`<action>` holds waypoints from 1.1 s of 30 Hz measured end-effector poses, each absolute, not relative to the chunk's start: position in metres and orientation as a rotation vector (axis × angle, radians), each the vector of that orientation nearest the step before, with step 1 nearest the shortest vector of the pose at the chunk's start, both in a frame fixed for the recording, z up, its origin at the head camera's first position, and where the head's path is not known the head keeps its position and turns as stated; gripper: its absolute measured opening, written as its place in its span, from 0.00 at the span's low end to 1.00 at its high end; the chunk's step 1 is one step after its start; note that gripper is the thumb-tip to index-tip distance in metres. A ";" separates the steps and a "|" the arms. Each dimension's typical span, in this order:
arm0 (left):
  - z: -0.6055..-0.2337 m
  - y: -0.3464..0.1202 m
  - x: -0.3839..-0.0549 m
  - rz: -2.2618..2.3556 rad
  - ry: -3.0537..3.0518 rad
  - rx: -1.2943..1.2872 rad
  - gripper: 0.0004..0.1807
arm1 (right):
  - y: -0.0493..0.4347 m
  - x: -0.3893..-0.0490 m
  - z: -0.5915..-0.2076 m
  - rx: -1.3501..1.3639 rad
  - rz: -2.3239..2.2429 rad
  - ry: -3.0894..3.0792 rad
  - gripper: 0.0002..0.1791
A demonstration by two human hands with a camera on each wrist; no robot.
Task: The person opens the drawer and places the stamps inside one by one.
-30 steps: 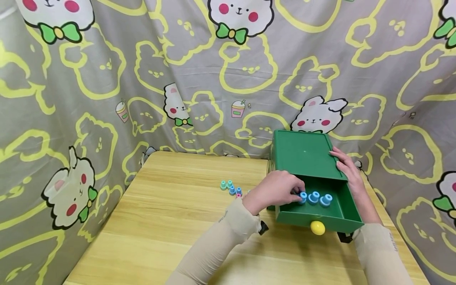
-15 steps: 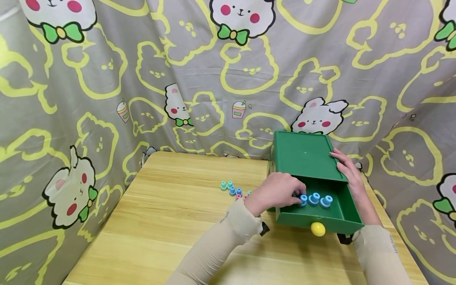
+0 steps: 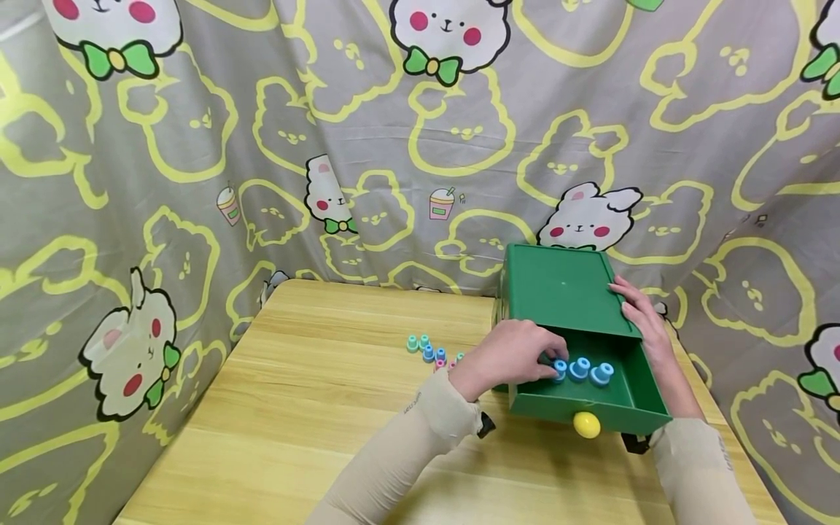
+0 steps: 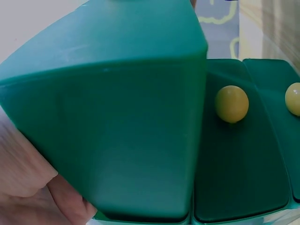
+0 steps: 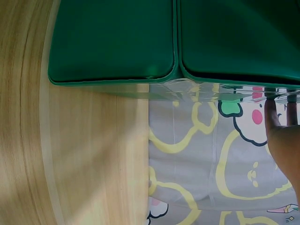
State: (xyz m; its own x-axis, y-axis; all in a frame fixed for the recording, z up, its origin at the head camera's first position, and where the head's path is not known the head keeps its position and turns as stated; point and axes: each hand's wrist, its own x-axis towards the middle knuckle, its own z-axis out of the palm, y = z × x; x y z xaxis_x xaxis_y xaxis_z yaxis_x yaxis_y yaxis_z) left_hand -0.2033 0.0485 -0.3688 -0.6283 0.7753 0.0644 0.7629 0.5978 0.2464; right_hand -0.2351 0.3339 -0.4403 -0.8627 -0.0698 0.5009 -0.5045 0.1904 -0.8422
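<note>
A green drawer cabinet with clear sides stands at the table's right rear. Its top drawer, with a yellow knob, is pulled out toward me. My left hand reaches over the drawer's left wall, thumb and fingers curled at the leftmost blue peg; part of that grip is hidden. Beside it on the drawer floor stand two more light-blue pegs with flared bases, a middle peg and a right peg. Against the cabinet's right side rests my right hand, fingers extended.
Small green pegs, blue pegs and pink ones lie on the wooden table, left of the cabinet, partly behind my left wrist. Lower drawers with yellow knobs are shut. A patterned curtain hangs behind.
The left hand has stayed at the leftmost blue peg with only tiny finger movement. The right hand keeps its place on the cabinet. The whole view has shifted slightly.
</note>
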 end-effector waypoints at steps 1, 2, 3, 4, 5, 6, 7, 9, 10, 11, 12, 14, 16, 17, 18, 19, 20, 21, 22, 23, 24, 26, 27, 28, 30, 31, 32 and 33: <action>-0.369 0.048 -0.204 0.413 2.758 1.335 0.12 | 0.334 -0.235 -0.440 0.543 1.714 -2.125 0.23; -0.369 0.048 -0.204 0.440 2.752 1.339 0.12 | 0.334 -0.235 -0.440 0.547 1.715 -2.123 0.23; -0.370 0.047 -0.205 0.467 2.745 1.344 0.13 | 0.334 -0.235 -0.440 0.548 1.716 -2.123 0.23; -0.370 0.046 -0.205 0.496 2.739 1.351 0.13 | 0.334 -0.235 -0.440 0.546 1.714 -2.127 0.23; -0.371 0.046 -0.205 0.525 2.732 1.359 0.14 | 0.334 -0.234 -0.441 0.544 1.709 -2.132 0.23; -0.371 0.044 -0.206 0.557 2.725 1.373 0.15 | 0.334 -0.234 -0.441 0.542 1.709 -2.134 0.23; -0.372 0.043 -0.206 0.593 2.715 1.394 0.15 | 0.334 -0.234 -0.441 0.539 1.698 -2.143 0.23; -0.374 0.039 -0.206 0.676 2.689 1.442 0.17 | 0.334 -0.234 -0.441 0.528 1.686 -2.154 0.23; -0.375 0.037 -0.205 0.721 2.678 1.467 0.18 | 0.334 -0.234 -0.441 0.526 1.683 -2.159 0.23; -0.377 0.034 -0.205 0.776 2.662 1.487 0.18 | 0.334 -0.234 -0.441 0.527 1.685 -2.158 0.23; -0.378 0.031 -0.204 0.824 2.653 1.504 0.19 | 0.333 -0.234 -0.441 0.527 1.693 -2.152 0.23; -0.380 0.025 -0.203 0.917 2.636 1.524 0.20 | 0.333 -0.235 -0.441 0.530 1.703 -2.138 0.23; -0.382 0.020 -0.201 0.991 2.626 1.537 0.20 | 0.333 -0.235 -0.441 0.536 1.723 -2.116 0.23; -0.383 0.017 -0.200 1.022 2.619 1.539 0.19 | 0.333 -0.236 -0.441 0.539 1.735 -2.104 0.23; -0.383 0.015 -0.200 1.039 2.618 1.547 0.19 | 0.334 -0.236 -0.441 0.540 1.746 -2.093 0.22; -0.383 0.013 -0.199 1.057 2.614 1.557 0.19 | 0.334 -0.236 -0.441 0.543 1.752 -2.085 0.22; -0.383 0.010 -0.198 1.075 2.608 1.563 0.18 | 0.334 -0.237 -0.441 0.545 1.754 -2.083 0.22; -0.384 0.008 -0.197 1.092 2.604 1.568 0.18 | 0.334 -0.237 -0.441 0.548 1.760 -2.080 0.22; -0.384 0.005 -0.196 1.121 2.591 1.572 0.18 | 0.334 -0.237 -0.441 0.549 1.765 -2.078 0.22; -0.384 0.003 -0.196 1.150 2.584 1.570 0.17 | 0.334 -0.237 -0.440 0.546 1.760 -2.083 0.22; -0.384 0.000 -0.195 1.168 2.587 1.567 0.17 | 0.334 -0.237 -0.440 0.546 1.759 -2.086 0.22; -0.385 -0.005 -0.194 1.227 2.576 1.549 0.17 | 0.335 -0.237 -0.440 0.546 1.753 -2.097 0.23; -0.386 -0.008 -0.194 1.256 2.573 1.536 0.17 | 0.335 -0.236 -0.440 0.545 1.747 -2.103 0.23; -0.386 -0.010 -0.194 1.290 2.566 1.517 0.17 | 0.335 -0.236 -0.440 0.544 1.747 -2.106 0.23; -0.387 -0.016 -0.195 1.314 2.585 1.480 0.17 | 0.335 -0.235 -0.440 0.547 1.750 -2.110 0.23; -0.388 -0.018 -0.196 1.346 2.574 1.463 0.17 | 0.335 -0.235 -0.440 0.544 1.751 -2.113 0.23; -0.389 -0.020 -0.197 1.376 2.564 1.447 0.18 | 0.335 -0.234 -0.440 0.541 1.746 -2.119 0.23; -0.389 -0.023 -0.197 1.390 2.566 1.433 0.18 | 0.335 -0.234 -0.440 0.537 1.743 -2.125 0.23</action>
